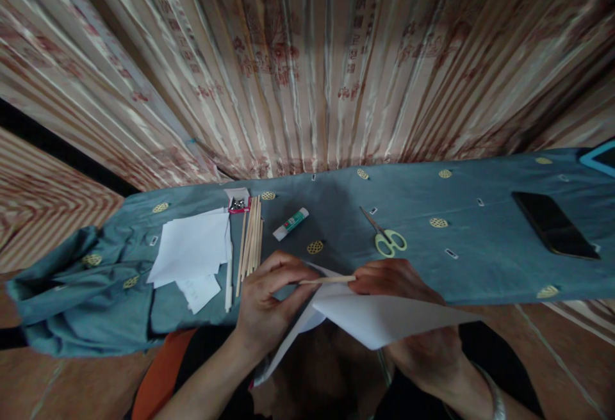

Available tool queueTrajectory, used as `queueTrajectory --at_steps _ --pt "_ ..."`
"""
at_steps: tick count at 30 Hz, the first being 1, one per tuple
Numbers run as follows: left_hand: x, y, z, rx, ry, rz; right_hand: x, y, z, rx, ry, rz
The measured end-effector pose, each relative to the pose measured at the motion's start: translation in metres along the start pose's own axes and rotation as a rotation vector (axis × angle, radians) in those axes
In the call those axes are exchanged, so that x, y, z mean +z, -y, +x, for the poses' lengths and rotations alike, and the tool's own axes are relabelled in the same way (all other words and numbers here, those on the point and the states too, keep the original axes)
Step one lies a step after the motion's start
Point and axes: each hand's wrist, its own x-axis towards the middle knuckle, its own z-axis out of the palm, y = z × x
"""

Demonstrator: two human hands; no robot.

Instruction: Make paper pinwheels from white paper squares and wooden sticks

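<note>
Between my hands a thin wooden stick (331, 279) lies level across the top of a folded white sheet of paper (379, 317). My left hand (266, 298) pinches the stick's left end between thumb and fingers, with a flap of the paper beside the thumb. At the other end, my right hand (401, 282) is closed round the stick, and part of this hand is hidden behind the paper. The sheet's folds spread down and outward toward my lap. Just beyond my right hand lie green-handled scissors (387, 237). A glue stick (291, 223) rests beyond my left hand.
On the blue cloth-covered table (336, 196) are a bundle of wooden sticks (250, 241), a white pen (229, 279), stacked white paper (192, 247) and a small box of metal pieces (239, 201). A black phone (555, 225) lies at right. A patterned curtain (307, 68) hangs behind.
</note>
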Motion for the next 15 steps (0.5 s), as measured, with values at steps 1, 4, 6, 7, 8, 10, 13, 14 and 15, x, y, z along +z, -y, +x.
queueTrajectory --at_steps 1,4,6,7,8,10,13,14,15 --pt "0.0000 -0.0001 0.0001 0.002 -0.002 0.000 -0.0001 0.0001 0.0002 -0.003 0.001 0.001" --pt "0.0000 -0.0006 0.0004 -0.001 -0.004 0.005 -0.0010 0.0002 0.0006 -0.001 0.001 0.008" --pt "0.0000 -0.0008 0.0006 -0.001 -0.002 0.008 -0.0015 0.0003 0.0003 0.000 0.007 0.016" --pt "-0.0001 -0.0008 0.0007 0.003 -0.001 0.009 -0.0017 0.0002 0.0001 -0.001 0.009 0.018" --pt "-0.0001 -0.0009 0.0008 0.004 0.000 0.008 -0.0018 0.0001 -0.0001 -0.003 0.013 0.019" --pt "-0.0001 -0.0010 0.0010 0.006 -0.002 0.006 -0.0018 -0.0001 -0.0005 -0.006 0.014 0.017" --pt "-0.0001 -0.0010 0.0012 0.007 -0.006 0.002 -0.0016 -0.0004 -0.0006 -0.011 0.010 0.023" --pt "-0.0002 -0.0009 0.0012 0.008 -0.003 0.002 -0.0016 -0.0004 -0.0006 -0.014 0.008 0.026" --pt "-0.0002 -0.0008 0.0011 0.011 0.000 0.002 -0.0017 -0.0005 -0.0005 -0.015 0.006 0.025"
